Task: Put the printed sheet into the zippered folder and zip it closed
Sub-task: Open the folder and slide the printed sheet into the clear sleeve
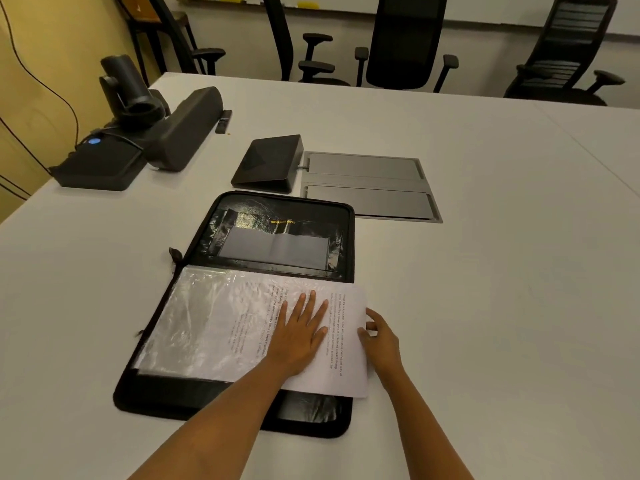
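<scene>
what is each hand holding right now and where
Right hand pinches the white printed sheet's right edge; left hand lies flat on it, gripping nothing.

Black zippered folder (239, 400), white printed sheet (343, 348) with dark text, white table (485, 289).

Table (502, 271) right of folder (284, 209) bare; tablet stand (268, 162) behind.

Open on the surface (485, 306): zippered folder (242, 403). On its near half, overhanging rightward: printed sheet (346, 358). Behind: tablet stand (268, 161), with floor-box lid (367, 185) to the right.
</scene>
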Demonstrator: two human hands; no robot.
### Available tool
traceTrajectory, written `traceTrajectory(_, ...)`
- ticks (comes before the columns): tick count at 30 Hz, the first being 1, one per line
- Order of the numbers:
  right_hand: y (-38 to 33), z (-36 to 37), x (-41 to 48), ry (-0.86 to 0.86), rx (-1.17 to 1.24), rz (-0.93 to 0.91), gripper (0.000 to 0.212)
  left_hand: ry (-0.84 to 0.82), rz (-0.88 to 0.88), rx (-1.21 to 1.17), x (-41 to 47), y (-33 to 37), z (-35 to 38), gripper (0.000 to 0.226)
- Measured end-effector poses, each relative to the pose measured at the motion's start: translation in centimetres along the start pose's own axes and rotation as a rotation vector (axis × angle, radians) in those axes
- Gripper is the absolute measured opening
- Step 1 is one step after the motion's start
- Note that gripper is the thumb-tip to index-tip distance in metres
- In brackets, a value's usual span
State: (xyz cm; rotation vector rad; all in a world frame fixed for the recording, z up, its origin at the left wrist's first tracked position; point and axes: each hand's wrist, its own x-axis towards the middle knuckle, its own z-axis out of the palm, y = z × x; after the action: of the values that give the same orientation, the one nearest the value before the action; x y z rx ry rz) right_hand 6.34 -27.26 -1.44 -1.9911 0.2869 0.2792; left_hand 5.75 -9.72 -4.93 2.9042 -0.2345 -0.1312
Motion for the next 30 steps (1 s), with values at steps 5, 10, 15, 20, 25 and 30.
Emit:
traceTrajectory(5, 1.4, 0.6, -2.2, 0.042, -0.008, -0.019, 0.042, 0.08, -0.076, -0.042, -3.7, -1.9, -0.1, 0.054)
traceTrajectory(10, 1.7, 1.4, -3.8, 0.118, -0.025, -0.04, 0.041, 0.102, -0.09, -0.031, -7.2, -2.4, -0.2, 0.062)
traceTrajectory(15, 1.1, 2.4, -4.2, 0.112, -0.058, -0.058, 0.042, 0.04, -0.117, 0.018, -8.0, -1.3, -1.3, 0.062)
traceTrajectory(20, 0.3, 3.9, -4.0, 0.047, -0.14, -0.086, 0.043, 0.09, -0.136, 0.01, -8.4, -1.1, -1.1, 0.058)
traceTrajectory(25, -0.3, 4.7, -3.4, 0.043, -0.175, -0.16, 0.038, 0.084, -0.12, 0.009, -8.0, -1.4, -0.4, 0.057)
traceTrajectory(30, -1.1, 4.6, -1.6, 0.076, -0.195, -0.124, 0.037, 0.067, -0.104, -0.087, -5.7, -2.2, -0.9, 0.05)
